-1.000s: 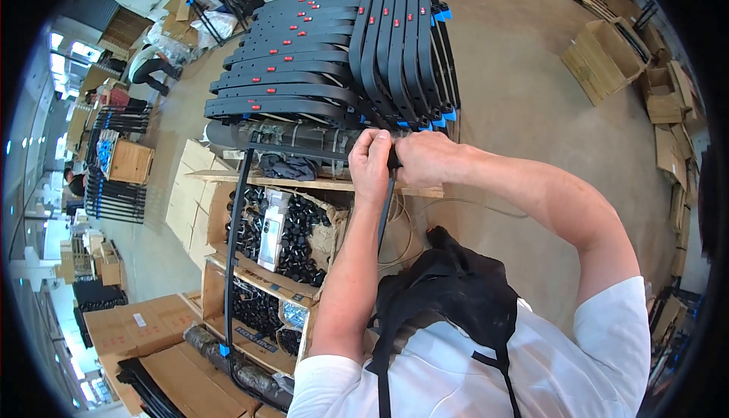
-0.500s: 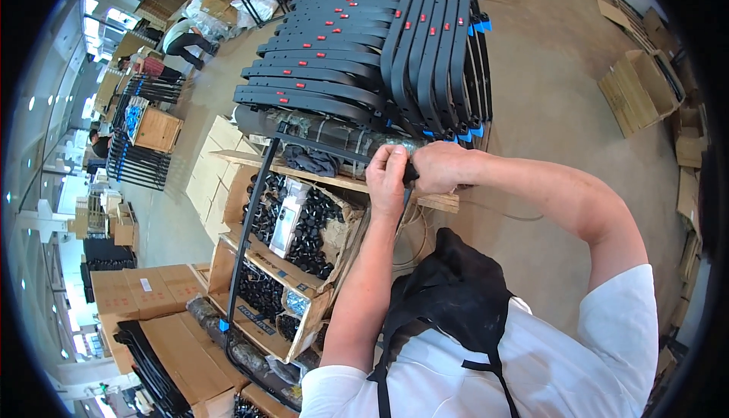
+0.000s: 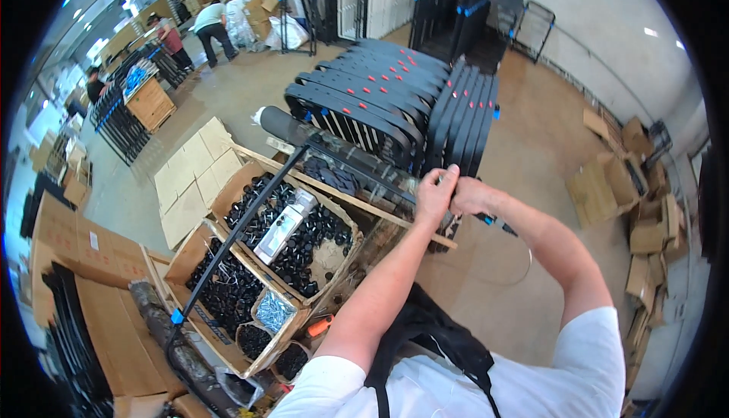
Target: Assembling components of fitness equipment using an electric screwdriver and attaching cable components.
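Note:
A bent black metal tube frame [image 3: 243,224] with a blue clip [image 3: 178,317] slants over the parts boxes. One side of it runs right to my hands. My left hand [image 3: 434,196] is closed round that end, thumb uppermost. Right beside it, my right hand [image 3: 471,195] is closed with its fingers curled; whatever it grips is hidden. A dark slim piece with a bit of blue [image 3: 488,220] shows just below my right hand, and I cannot tell what it belongs to.
Stacked black curved frames [image 3: 380,88] with red tabs stand ahead. A carton of black plastic caps [image 3: 304,258] and a box of screws [image 3: 273,312] lie at left, near an orange-handled tool [image 3: 320,325]. Empty cartons [image 3: 604,190] line the right. Several people work far left.
The view has tilted up, showing more of the far wall and racks. My hands stay together at the frame's end, now slightly further right in the picture.

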### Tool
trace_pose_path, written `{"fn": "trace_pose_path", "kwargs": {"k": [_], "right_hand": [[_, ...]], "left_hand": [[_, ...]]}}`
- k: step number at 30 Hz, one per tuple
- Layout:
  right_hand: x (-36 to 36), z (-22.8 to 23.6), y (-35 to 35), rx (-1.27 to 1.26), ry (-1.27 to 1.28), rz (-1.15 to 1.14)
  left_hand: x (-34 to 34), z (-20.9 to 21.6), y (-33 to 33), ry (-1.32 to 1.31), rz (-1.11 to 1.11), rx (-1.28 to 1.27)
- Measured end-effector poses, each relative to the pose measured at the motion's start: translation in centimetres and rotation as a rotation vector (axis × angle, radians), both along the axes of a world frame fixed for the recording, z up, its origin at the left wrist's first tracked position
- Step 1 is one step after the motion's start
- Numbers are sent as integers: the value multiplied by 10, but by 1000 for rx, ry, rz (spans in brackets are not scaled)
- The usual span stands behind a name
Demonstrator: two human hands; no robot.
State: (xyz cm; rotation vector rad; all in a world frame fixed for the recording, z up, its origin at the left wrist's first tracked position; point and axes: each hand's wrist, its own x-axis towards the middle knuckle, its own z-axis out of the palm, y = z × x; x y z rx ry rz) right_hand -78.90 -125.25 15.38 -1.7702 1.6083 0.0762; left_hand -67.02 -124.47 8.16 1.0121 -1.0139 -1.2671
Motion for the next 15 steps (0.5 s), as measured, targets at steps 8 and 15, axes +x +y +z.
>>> {"fn": "trace_pose_path", "kwargs": {"k": [8, 15], "right_hand": [[-14, 16, 35, -238, -297, 72], [77, 34, 99, 92, -724, 160]], "left_hand": [[22, 12, 25, -237, 102, -511], [137, 30, 156, -417, 263, -611]]}}
